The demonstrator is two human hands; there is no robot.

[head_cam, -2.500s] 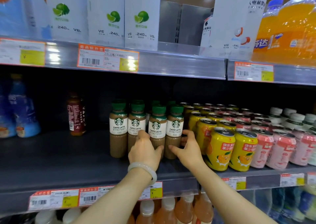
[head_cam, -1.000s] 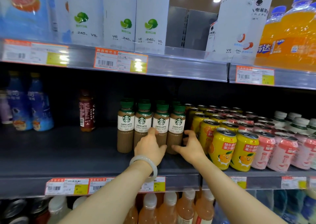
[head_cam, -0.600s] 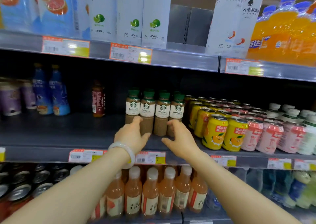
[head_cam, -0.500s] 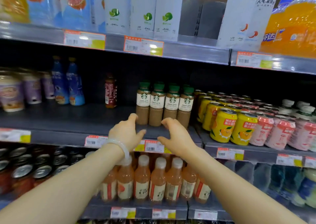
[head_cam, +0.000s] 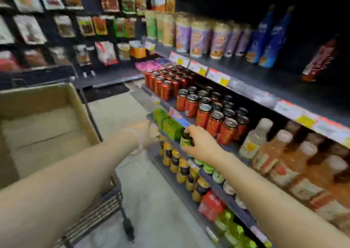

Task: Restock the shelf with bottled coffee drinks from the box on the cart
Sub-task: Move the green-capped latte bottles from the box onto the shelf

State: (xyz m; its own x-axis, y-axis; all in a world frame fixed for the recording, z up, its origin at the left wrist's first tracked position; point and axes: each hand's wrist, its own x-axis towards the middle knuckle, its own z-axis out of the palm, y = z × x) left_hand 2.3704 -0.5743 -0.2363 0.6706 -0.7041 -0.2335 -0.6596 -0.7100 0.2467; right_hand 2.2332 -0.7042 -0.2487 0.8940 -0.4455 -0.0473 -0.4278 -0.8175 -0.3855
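Both arms reach out over the aisle, blurred. The left hand, beyond a pale bracelet, is too smeared to tell its fingers. The right hand has fingers loosely curled, holding nothing I can make out. The open box sits on the cart at left; no coffee bottles show. The shelf edge runs along the right.

The whole view is smeared by motion blur, so the left hand is reduced to a pale shape whose fingers cannot be made out, the labels on the red cans just beyond the right hand cannot be read, and the cardboard box beside the left forearm is cut off by the left edge.
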